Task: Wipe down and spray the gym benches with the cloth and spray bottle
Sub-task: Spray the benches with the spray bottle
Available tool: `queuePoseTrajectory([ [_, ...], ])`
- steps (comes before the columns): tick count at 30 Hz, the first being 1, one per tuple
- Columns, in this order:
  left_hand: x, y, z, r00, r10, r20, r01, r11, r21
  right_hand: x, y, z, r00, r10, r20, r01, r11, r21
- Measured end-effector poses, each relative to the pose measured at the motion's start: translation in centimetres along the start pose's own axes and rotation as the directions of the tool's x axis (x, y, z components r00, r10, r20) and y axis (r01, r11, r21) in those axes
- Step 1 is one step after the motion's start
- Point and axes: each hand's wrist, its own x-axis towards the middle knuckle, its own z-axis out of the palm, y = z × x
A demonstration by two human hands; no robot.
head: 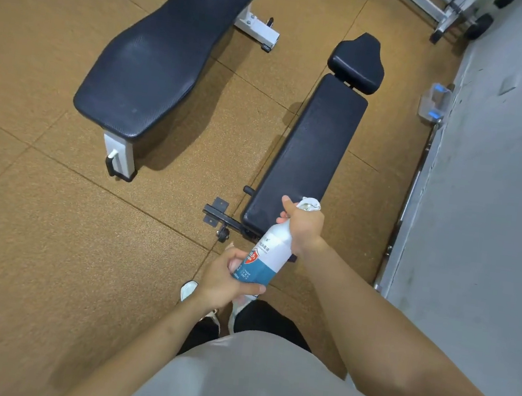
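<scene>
Our right hand [302, 227] is clamped around the neck of the spray bottle [268, 258], and our left hand [227, 277] wraps its base, thumb across the bottom edge. We hold the bottle just above the near end of the narrow bench [311, 151]. Its long axis runs from 7 o'clock up to 1 o'clock, with the top end aimed at that bench. A white piece [310, 204] sticks out past our right fist; we cannot tell whether it is the nozzle or a cloth.

The bottle is a smooth cylinder, white above and teal-blue below. It carries a red shield badge with digits that look like "99.9", partly hidden by our fingers. The Chinese print beside it is too small for us to read.

The narrow bench has a flat rectangular black pad and a separate headrest at 12 o'clock. At 10 o'clock stands the wide bench [157, 63], with dimpled black vinyl, a tapered shape and white metal legs. The floor [34, 236] is speckled brown tile.
</scene>
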Motion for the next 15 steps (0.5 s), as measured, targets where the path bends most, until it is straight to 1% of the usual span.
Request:
queuePoseTrajectory([
  [2, 0.3, 0.3, -0.2, 0.999, 0.025, -0.023, -0.025, 1.0, 0.016, 0.3, -0.2, 0.3, 1.0, -0.014, 0.015, 0.015, 1.0, -0.016],
  [5, 1.0, 1.2, -0.6, 0.998, 0.035, -0.049, -0.033, 0.999, 0.038, 1.1, -0.8, 0.6, 0.996, -0.026, 0.081, 0.025, 1.0, 0.008],
  [6, 1.3, 1.6, -0.7, 0.998, 0.026, -0.05, -0.024, 0.999, 0.036, 1.4, -1.1, 0.8, 0.997, -0.021, 0.079, 0.02, 1.0, 0.014],
  [8, 2.1, 2.4, -1.1, 0.999, -0.004, -0.038, 0.005, 1.0, 0.031, 2.3, -1.6, 1.2, 1.0, 0.006, 0.023, -0.007, 1.0, 0.012],
  [10, 3.1, 3.5, -1.5, 1.0, -0.003, -0.021, 0.004, 0.998, 0.055, 3.2, -2.2, 1.5, 0.999, 0.033, -0.011, -0.033, 0.999, 0.044],
  [12, 4.4, 4.5, -1.9, 1.0, -0.007, -0.005, 0.007, 0.997, 0.073, 4.2, -3.0, 1.5, 0.999, 0.036, 0.026, -0.038, 0.997, 0.073],
  [15, 6.7, 6.0, -2.7, 1.0, -0.013, 0.002, 0.013, 0.994, 0.107, 5.6, -4.5, 1.5, 0.991, 0.013, 0.133, -0.032, 0.99, 0.141],
])
